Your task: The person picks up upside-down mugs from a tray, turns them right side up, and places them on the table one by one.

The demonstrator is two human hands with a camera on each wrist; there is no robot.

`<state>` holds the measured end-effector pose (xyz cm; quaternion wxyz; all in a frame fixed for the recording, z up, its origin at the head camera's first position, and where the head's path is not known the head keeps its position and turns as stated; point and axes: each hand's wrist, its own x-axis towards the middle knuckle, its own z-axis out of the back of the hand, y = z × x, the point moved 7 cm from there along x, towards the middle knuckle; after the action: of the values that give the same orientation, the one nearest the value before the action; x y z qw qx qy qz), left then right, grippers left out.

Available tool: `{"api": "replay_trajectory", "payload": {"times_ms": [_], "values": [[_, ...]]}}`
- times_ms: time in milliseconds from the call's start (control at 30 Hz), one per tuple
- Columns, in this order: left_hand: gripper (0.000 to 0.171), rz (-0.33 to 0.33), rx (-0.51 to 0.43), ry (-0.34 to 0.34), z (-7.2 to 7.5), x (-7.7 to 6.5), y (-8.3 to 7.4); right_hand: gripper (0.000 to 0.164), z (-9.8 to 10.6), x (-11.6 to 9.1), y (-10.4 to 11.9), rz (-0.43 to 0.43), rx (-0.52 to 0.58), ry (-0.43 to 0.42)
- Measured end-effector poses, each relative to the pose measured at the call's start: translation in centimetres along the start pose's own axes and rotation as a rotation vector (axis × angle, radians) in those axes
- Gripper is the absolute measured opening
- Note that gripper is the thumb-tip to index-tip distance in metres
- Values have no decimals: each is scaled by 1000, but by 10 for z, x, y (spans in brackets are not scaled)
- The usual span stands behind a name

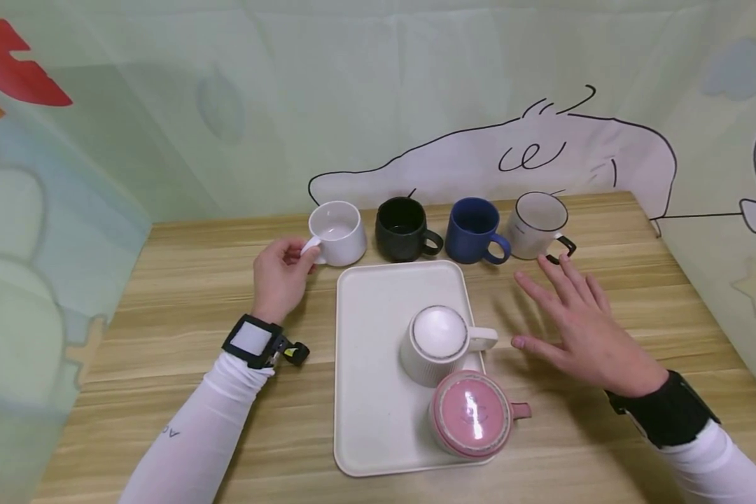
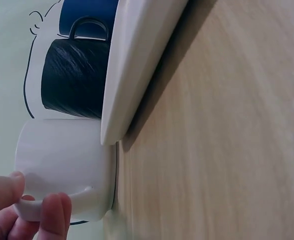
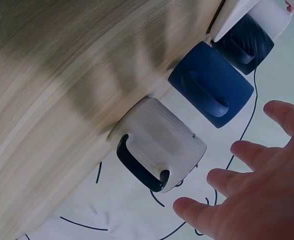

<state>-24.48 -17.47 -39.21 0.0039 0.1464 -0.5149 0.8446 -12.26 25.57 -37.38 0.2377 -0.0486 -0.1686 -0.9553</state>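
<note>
My left hand [image 1: 285, 274] pinches the handle of a plain white mug [image 1: 339, 234], which stands upright at the left end of a row. In the left wrist view, thumb and fingers close round that white handle [image 2: 34, 207]. To the mug's right stand a black mug [image 1: 403, 231], a blue mug [image 1: 474, 231] and a white mug with a black rim and handle [image 1: 537, 225]. My right hand [image 1: 582, 329] hovers with spread fingers just in front of the black-handled mug, holding nothing. The right wrist view shows its fingertips apart from that mug [image 3: 159, 142].
A cream tray [image 1: 378, 364] lies on the wooden table [image 1: 183, 308]. Upside down at its right side are a ribbed white mug [image 1: 428, 357] and a pink mug [image 1: 472, 413], both handles pointing right past the rim. A printed cloth [image 1: 327, 91] hangs behind the row.
</note>
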Motion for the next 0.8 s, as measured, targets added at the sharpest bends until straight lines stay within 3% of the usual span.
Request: {"api": "replay_trajectory", "payload": {"times_ms": [333,533,800], "values": [[23,19,22,24,0,0,2,95,-1,4,6,43,12,-6],[28,37,93,54,2,0,2,96,1,9,13,51,7,-6],[42,-17,158,42,14,-2,-2,97,2,14,19,79,-1,-3]]}}
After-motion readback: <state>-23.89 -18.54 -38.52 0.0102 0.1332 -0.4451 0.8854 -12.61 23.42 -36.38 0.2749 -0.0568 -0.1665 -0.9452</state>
